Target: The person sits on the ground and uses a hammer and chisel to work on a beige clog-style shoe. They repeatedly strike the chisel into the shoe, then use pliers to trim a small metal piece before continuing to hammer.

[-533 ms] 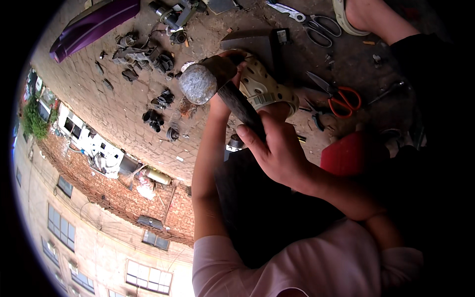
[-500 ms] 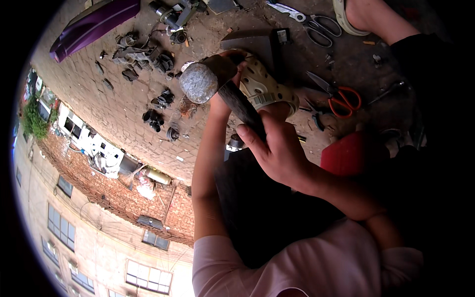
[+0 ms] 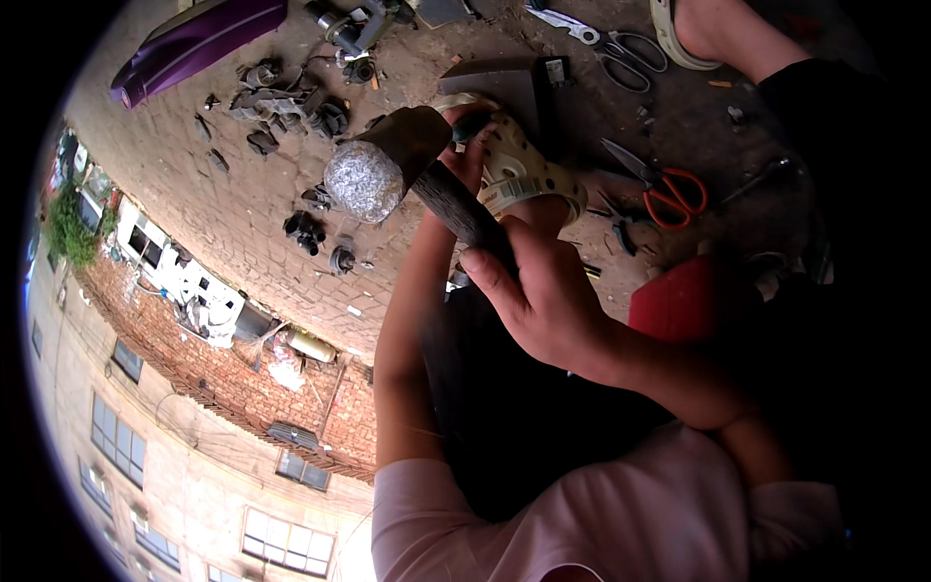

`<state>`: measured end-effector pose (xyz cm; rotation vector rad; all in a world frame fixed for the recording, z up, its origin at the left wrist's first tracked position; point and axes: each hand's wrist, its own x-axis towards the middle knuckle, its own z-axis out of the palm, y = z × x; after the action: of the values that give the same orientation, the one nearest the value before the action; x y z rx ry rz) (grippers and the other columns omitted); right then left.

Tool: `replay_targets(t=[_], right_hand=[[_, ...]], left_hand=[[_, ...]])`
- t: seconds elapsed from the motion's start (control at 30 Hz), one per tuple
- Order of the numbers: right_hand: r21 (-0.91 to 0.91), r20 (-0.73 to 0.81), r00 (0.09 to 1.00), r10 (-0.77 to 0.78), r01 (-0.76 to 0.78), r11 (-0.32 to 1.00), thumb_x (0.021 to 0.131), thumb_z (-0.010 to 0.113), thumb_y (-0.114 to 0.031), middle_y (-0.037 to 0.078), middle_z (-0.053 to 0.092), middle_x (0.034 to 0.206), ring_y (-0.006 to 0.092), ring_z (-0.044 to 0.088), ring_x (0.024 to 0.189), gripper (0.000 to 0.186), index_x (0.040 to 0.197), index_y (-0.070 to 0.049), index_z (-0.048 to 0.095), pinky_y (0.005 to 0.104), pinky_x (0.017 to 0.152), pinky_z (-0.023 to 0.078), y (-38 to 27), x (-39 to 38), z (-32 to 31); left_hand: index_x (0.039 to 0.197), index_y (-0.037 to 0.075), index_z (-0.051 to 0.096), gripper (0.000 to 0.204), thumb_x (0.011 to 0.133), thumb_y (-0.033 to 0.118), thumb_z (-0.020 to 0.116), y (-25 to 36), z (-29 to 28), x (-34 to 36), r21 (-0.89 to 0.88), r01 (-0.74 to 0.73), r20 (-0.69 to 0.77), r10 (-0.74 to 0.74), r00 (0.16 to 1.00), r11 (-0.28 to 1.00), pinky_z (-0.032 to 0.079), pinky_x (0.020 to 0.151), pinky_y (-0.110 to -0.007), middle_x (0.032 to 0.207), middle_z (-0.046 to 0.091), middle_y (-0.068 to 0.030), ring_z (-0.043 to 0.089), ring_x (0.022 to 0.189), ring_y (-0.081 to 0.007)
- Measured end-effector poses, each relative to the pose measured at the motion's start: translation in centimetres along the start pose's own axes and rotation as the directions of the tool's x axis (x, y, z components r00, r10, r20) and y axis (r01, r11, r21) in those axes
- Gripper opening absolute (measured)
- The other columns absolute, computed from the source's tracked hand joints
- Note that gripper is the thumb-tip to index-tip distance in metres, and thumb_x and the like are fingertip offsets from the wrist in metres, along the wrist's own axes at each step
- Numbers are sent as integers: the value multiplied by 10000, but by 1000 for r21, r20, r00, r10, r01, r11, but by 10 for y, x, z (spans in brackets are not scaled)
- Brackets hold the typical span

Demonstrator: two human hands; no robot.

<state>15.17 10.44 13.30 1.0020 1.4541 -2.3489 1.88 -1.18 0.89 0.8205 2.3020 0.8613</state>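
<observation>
My right hand is closed around the dark wooden handle of a heavy hammer, its thumb lying along the handle. The hammer's battered, pale round face points up toward me at the left. Beyond the hammer, my left hand is low by my foot, partly hidden by the head and handle. Its fingers are curled at a dark thing that I cannot make out. My foot, in a beige clog, is right beside that hand. A dark block sits on the ground just past the clog.
Orange-handled scissors and black-handled shears lie on the ground to the right. Several dark broken machine parts are scattered at the left, near a purple panel. Something red stands beside my right forearm. Another clogged foot is at upper right.
The hammer head has shifted left and slightly down in view and looks larger, closer to me. More of the dark thing at my left fingers now shows.
</observation>
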Motion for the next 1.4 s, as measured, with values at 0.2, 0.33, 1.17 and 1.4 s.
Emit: replay_targets(t=[0.2,0.33,1.17,1.4], right_hand=[[-40,2,999,-37,37,998,983,583,-285,156,549,600,335,590,547,315,884,7,519,419,511,423,-2,-13,1],[-77,-14,998,-54,53,996,983,579,-340,188,527,555,403,565,523,409,819,22,481,466,480,412,1,-23,1],[-275,-32,991,-127,113,955,979,581,-279,153,578,624,311,614,559,284,925,-1,564,383,504,430,52,-24,-12],[-127,0,968,-251,249,960,941,628,-367,179,577,599,404,611,559,368,899,-19,515,475,477,450,34,-33,-3]], left_hand=[[1080,54,666,244,845,15,715,-8,1,-14,-13,-51,-6,51,999,999,513,851,-302,1030,708,-99,678,940,-202],[1095,51,652,246,858,-16,665,-9,2,-14,40,-153,-1,153,988,987,506,869,-322,1050,696,-116,669,959,-220],[1167,96,643,320,860,189,639,-26,8,-15,131,-97,94,85,992,987,476,926,-427,1078,674,-165,622,1045,-380],[1040,5,691,184,857,19,705,-12,11,-16,20,-62,-76,63,995,998,519,830,-293,970,724,-95,677,899,-163]])
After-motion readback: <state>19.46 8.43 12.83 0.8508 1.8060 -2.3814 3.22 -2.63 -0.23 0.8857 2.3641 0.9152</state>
